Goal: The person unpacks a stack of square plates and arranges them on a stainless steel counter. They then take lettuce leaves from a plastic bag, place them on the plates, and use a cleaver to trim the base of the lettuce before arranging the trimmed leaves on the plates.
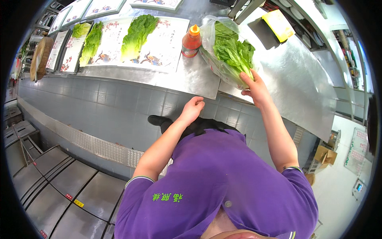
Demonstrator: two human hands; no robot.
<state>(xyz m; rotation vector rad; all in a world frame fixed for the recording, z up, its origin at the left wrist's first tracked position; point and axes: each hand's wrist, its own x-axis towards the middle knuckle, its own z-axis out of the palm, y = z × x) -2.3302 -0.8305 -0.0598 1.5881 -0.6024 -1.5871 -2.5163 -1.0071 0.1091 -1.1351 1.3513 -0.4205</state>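
My right hand (pixel 257 88) has its thumb and fingers around the pale stem end of a bunch of green lettuce leaves (pixel 234 53). Those leaves lie in an open clear plastic bag (pixel 219 70) at the counter's front edge. My left hand (pixel 193 110) hangs in front of the counter, its fingers curled and nothing visible in them. To the left, single lettuce leaves (pixel 138 37) rest on white rectangular plates (pixel 162 44) with printed flowers and writing. Between plates and bag stands a red sauce bottle (pixel 191 43) with an orange cap.
More printed plates (pixel 103 7) line the back of the steel counter (pixel 197 77). A round wooden chopping board (pixel 41 58) is at the far left. A yellow packet (pixel 279 25) lies on a dark object at the right. Behind me are steel cabinets (pixel 74 185).
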